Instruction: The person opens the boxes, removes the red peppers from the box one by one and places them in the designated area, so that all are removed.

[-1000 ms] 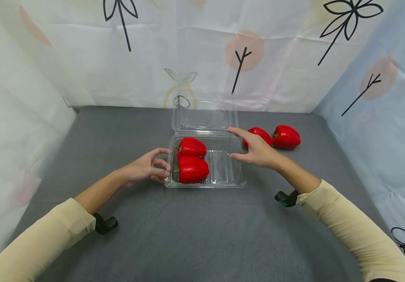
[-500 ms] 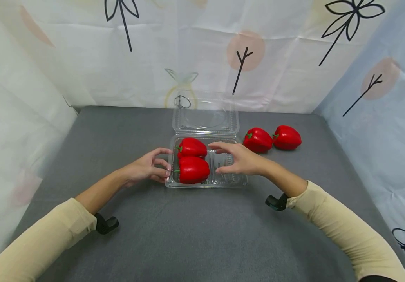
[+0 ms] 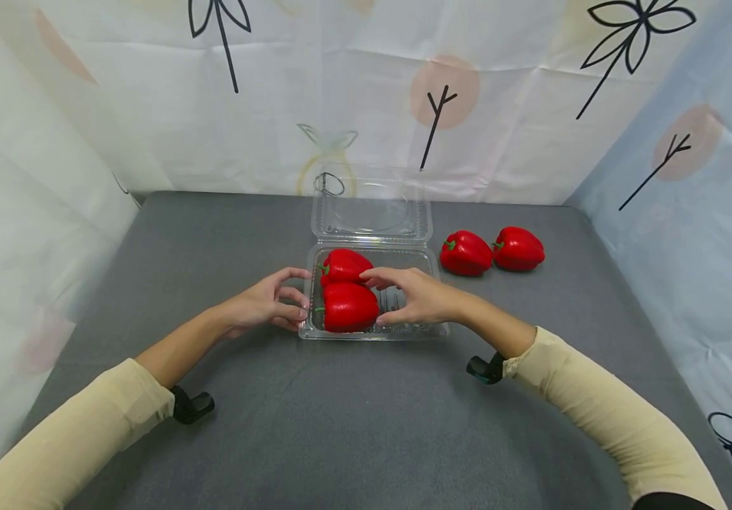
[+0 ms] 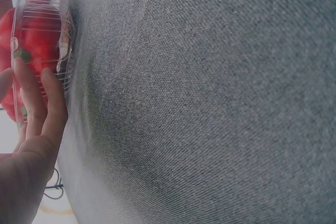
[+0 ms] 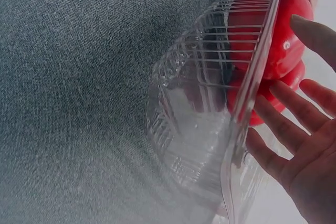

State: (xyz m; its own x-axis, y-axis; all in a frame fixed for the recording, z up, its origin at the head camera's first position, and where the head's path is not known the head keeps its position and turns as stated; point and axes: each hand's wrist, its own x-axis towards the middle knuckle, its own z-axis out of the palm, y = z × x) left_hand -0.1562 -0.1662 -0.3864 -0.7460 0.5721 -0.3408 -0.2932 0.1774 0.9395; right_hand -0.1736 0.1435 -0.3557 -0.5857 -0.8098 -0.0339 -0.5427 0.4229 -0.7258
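Observation:
A clear plastic clamshell box (image 3: 432,330) stands with its lid (image 3: 372,219) folded back. Two red bell peppers lie in its left part, a rear one (image 3: 343,265) and a front one (image 3: 348,309), stems pointing left. At the box's left side is my left hand (image 3: 270,303), its loosely bent fingers (image 4: 55,100) against the outer wall. Over the right part of the tray reaches my right hand (image 3: 420,297), fingers spread and fairly straight in the right wrist view, thumb apart. Its fingertips are beside the right ends of both peppers; whether they touch cannot be told.
Two more red bell peppers, one nearer the box (image 3: 466,253) and one farther right (image 3: 518,248), lie on the grey table (image 3: 340,425). A patterned white curtain (image 3: 500,142) closes off the table's back and sides.
My right hand has moved left and slightly toward the body, from the tray's right edge to the peppers inside. My left hand and the box stay where they were.

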